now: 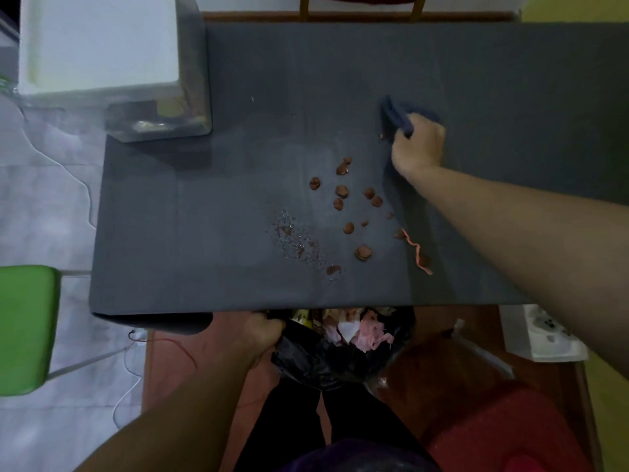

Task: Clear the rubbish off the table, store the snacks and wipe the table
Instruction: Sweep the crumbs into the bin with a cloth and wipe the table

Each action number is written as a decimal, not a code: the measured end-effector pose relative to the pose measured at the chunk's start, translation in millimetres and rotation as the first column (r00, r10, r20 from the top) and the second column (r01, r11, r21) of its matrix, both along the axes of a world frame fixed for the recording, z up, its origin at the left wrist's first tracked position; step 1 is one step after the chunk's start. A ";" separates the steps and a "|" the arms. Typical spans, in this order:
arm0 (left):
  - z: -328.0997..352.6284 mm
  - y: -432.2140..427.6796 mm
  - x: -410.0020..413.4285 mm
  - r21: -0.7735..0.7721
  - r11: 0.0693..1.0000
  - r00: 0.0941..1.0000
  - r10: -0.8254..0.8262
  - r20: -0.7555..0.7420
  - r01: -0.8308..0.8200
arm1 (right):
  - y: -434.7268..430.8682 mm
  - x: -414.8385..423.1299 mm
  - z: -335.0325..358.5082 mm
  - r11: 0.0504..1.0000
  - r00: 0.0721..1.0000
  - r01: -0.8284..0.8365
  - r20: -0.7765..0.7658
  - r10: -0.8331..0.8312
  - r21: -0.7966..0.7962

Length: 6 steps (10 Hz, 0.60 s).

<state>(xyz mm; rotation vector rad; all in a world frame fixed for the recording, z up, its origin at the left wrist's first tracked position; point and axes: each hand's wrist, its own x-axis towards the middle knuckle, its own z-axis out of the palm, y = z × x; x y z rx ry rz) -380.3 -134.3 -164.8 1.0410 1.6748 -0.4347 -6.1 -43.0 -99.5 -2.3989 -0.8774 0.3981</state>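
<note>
1. Pale tiled floor shows along the left of the frame, and a dark grey, cloth-covered bench [306, 63] fills the upper and middle part.
2. At upper right of centre, the right hand [420, 144] rests on the bench with its fingers curled tight round a bunched dark blue cloth [396, 112], which lies against the surface.
3. Small brown snack crumbs [341, 191] lie scattered in the middle of the bench, below and to the left of that hand. Most are apart from the cloth, and one tiny bit sits just beside it.
4. A thin wavy pink strip [413, 248] lies at the right of the crumbs, close beside the right forearm.
5. A patch of small wet drops [289, 233] glistens to the left of the crumbs.
6. At lower centre, just under the bench's near edge, the left hand [262, 330] grips the rim of a black plastic rubbish bag [306, 362]. Its fingers are closed on the plastic and the mouth gapes open.
7. Crumpled pink and white paper [371, 335] fills the bag.
8. A clear plastic box with a white lid [98, 46] stands on the bench's upper left corner.
9. A green chair seat [23, 328] shows at the left edge and a red cushioned seat [503, 434] at lower right.
</note>
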 end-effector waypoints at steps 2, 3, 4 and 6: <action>32.6 -6.1 16.0 -0.003 1.000 0.999 0.007 0.035 -0.007 | -1.3 -39.8 -9.3 0.875 0.877 -0.480 -0.075 0.475 -0.062; 33.0 -11.5 21.0 0.016 0.999 0.996 0.037 0.075 -0.038 | -12.6 -61.5 -7.1 0.777 0.775 -0.630 -0.085 0.627 -0.009; 33.5 -12.3 21.7 0.035 0.997 0.993 0.060 0.106 -0.065 | -29.7 -72.6 -6.6 0.727 0.722 -0.687 -0.124 0.681 -0.008; 37.1 -14.4 21.8 0.066 0.994 0.986 0.071 0.150 -0.081 | -44.5 -66.3 6.4 0.818 0.813 -0.572 -0.087 0.576 0.068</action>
